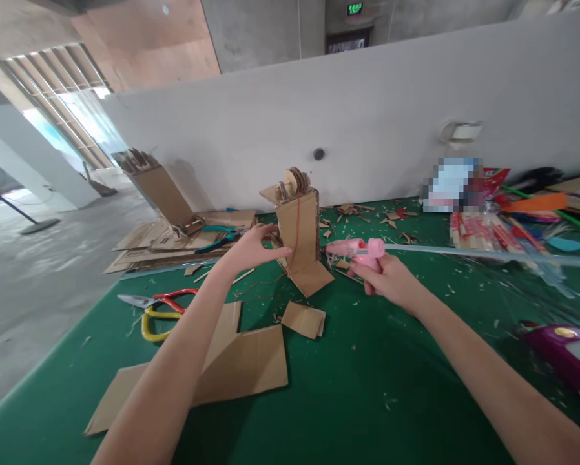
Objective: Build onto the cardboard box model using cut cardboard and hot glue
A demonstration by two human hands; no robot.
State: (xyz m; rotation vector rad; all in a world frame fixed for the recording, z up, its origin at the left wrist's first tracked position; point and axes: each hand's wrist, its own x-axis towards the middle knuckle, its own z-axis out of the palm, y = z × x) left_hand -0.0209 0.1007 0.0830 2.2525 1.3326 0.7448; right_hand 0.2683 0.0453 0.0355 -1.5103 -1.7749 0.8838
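Observation:
A cardboard structure (302, 229) stands upright on the green table, with round cardboard discs (296, 181) at its top and an orange string hanging down its front. My left hand (259, 244) grips its left edge, thumb towards the front and the other fingertips partly hidden. Wrapped round the handle of a pink hot glue gun (352, 248) is my right hand (391, 281). The gun's nozzle points left, at or very near the structure's right side; I cannot tell if they touch. A long translucent glue stick (464, 252) runs out of its back.
Scissors (161, 310) with red and yellow handles and teal pliers (218, 237) lie left. Cut cardboard (251, 361) and small pieces (302, 320) lie in front. A second cardboard structure (161, 194) stands back left. Packaged sticks (493, 236) and a purple tool (561, 352) are right.

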